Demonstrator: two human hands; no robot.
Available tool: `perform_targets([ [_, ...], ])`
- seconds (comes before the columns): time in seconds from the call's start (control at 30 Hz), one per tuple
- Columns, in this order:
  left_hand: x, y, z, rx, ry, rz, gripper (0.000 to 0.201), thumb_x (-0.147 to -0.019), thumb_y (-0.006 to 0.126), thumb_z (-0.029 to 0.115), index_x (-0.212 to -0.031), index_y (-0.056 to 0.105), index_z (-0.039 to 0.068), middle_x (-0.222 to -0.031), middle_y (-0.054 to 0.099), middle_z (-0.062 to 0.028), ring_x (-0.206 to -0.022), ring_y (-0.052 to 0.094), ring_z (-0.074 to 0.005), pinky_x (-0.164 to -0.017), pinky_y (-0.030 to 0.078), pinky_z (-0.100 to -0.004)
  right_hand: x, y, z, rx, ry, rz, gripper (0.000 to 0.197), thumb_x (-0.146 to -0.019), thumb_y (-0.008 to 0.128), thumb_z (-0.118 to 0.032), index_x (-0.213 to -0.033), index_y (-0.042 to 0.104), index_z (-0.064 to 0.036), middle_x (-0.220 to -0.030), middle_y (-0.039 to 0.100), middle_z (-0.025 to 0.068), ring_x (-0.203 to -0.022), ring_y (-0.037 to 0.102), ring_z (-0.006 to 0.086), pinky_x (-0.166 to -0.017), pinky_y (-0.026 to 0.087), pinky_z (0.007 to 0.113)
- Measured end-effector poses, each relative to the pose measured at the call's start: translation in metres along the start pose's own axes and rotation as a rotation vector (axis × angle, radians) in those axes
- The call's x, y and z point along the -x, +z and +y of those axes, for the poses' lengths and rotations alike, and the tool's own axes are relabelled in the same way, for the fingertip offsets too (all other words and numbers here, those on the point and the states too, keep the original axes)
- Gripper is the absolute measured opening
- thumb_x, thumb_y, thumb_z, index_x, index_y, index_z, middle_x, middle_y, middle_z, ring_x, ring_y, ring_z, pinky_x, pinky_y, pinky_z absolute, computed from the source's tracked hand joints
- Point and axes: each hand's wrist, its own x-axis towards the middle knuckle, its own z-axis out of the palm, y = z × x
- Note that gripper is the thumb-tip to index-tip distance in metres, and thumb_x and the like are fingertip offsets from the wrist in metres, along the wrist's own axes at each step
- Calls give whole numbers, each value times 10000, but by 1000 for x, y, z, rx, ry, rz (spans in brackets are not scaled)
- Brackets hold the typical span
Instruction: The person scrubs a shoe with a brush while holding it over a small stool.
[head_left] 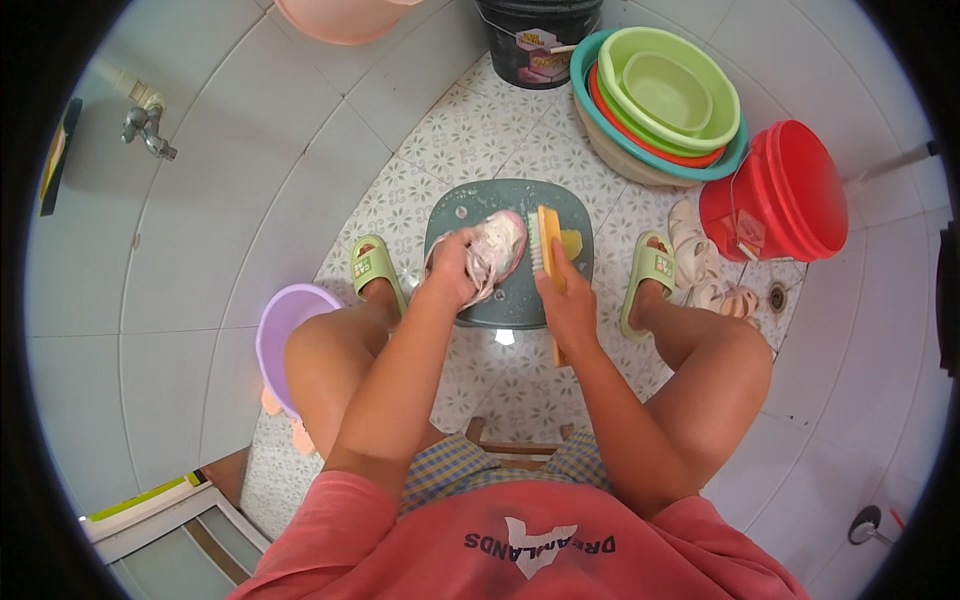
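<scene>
A white shoe with a pink edge and loose laces point(496, 247), wet and sudsy, is in my left hand point(452, 268), whose fingers are closed around it. My right hand point(568, 305) grips a wooden scrubbing brush point(549, 245), its white bristles turned toward the shoe with a small gap between. Both are held over a grey-green plastic stool top point(470, 196) dotted with water and suds. Just right of the brush lies a yellow block point(572, 243), perhaps soap, partly hidden by the brush.
Stacked basins point(722, 95), a red bucket point(800, 190) and a black bucket point(545, 70) stand at the far side. White sandals point(692, 250) lie by my right foot, near a floor drain point(777, 296). A purple basin point(280, 335) is beside my left leg. A tap point(148, 130) juts from the left wall.
</scene>
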Motion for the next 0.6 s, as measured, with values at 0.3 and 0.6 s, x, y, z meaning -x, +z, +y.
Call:
perform_targets([
  [0.3, 68, 14, -6, -828, 378, -201, 507, -753, 637, 28, -1217, 445, -38, -1190, 529, -159, -1074, 534, -282, -913, 431, -390, 10, 21, 26, -250, 148, -225, 465, -900, 486, -313, -1331, 433, -147, -905, 638, 133, -809, 597, 221, -753, 439, 304],
  [0.6, 35, -18, -9, -1710, 865, 123, 308, -779, 604, 102, -1070, 587, 4, -1023, 622, -157, -894, 612, -279, -779, 475, -366, -5, 9, 12, -480, 355, -104, 419, -901, 488, -310, -1289, 493, -152, -713, 592, 42, -630, 547, 122, -623, 444, 269],
])
